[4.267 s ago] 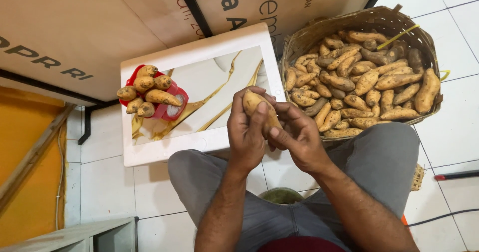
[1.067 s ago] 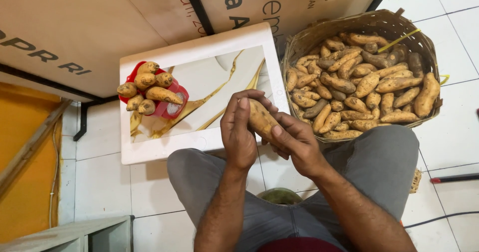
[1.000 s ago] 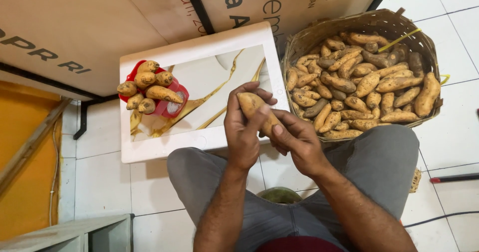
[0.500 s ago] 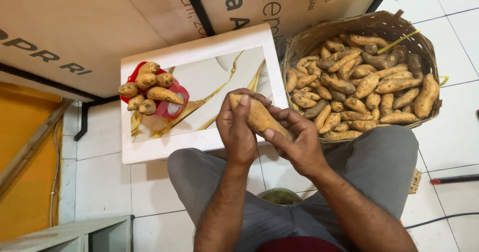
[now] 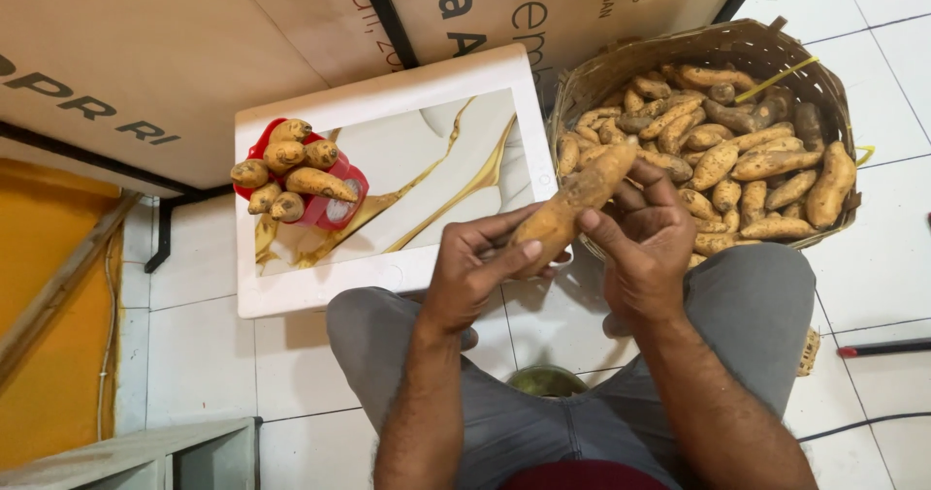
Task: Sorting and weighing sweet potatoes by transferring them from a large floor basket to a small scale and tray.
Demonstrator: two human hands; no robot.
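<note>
While I sit over the tiled floor, both of my hands share one tuber, and every place below is told from the woven basket (image 5: 582, 88).

Sweet potato: a long orange-brown sweet potato (image 5: 572, 204) is held up at a slant, its upper tip just at the basket's near-left rim, its lower end towards my lap.

Left hand: my left hand (image 5: 475, 277) is curled round the lower end, thumb pressed along the skin, fingers closed on it from beneath.

Right hand: my right hand (image 5: 645, 243) is wrapped about the middle and upper part on the side nearer the basket, fingers bent shut against it.

Basket: heaped with more sweet potatoes, just beyond my right hand.

Red bowl: a small red bowl (image 5: 339, 194), piled with a few sweet potatoes, sits well to the left of the basket on a white tray (image 5: 388, 282) with a pale marbled face.

Doing it well: I judge the grip should stay firm at the lower end while the other fingers work over the skin, turning the tuber a little at a time so no side is missed, and keeping it above my lap.
</note>
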